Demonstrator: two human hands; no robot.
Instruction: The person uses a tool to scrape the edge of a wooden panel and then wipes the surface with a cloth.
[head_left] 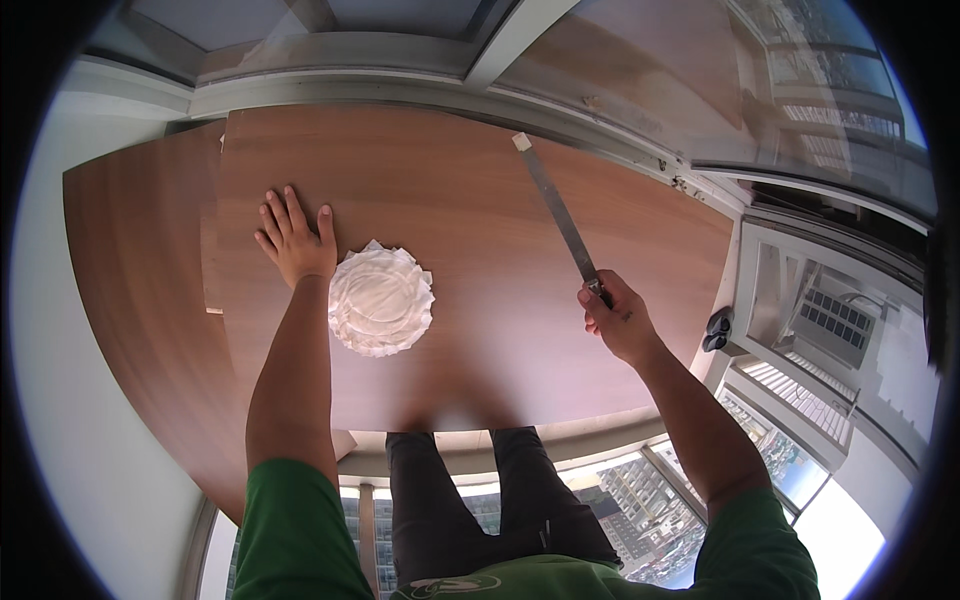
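Note:
My right hand point(617, 313) is closed round the dark handle of a long, narrow icing spatula point(560, 215). Its flat metal blade points up and away over the table, with a pale patch at the tip. Fingers spread, my left hand point(295, 243) lies flat on the brown wooden tabletop point(450, 180). Just beside its wrist sits a round white mound point(381, 300) with a ragged, ruffled edge and swirled folds, resembling a frosted cake. I cannot tell what it is made of. The blade is well apart from it.
Window frames and glass point(620, 80) run along the table's far side. A white wall point(110, 370) stands at the left. On the right are a small black object point(717, 328) and a white-framed window point(830, 310). My legs point(450, 500) are against the near edge.

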